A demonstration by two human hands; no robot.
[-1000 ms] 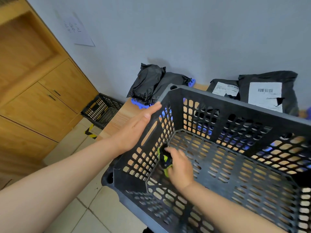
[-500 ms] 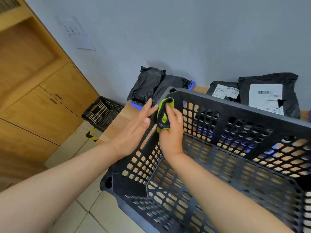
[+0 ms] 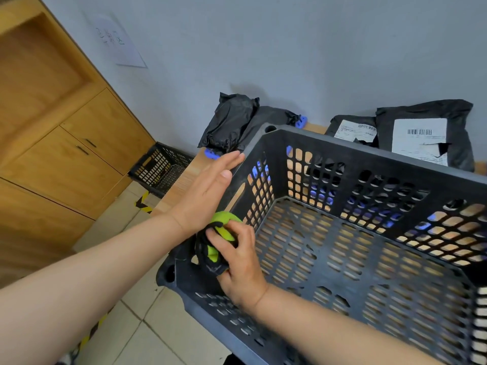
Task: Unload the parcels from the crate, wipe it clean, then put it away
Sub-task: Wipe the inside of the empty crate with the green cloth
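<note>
At crate (image 3: 369, 159) near-left corner, right hand (image 3: 241, 270) clutches green-black cloth (image 3: 224, 229) against rim; left hand (image 3: 208, 196), at its 11 o'clock, pressed flat on outer wall.

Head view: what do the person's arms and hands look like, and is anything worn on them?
Both are bare. The left hand and right hand wear no gloves and no rings that show. The left forearm and right forearm carry no sleeve, watch or band up to the frame's edge. The nails in view are short and unpainted.
</note>
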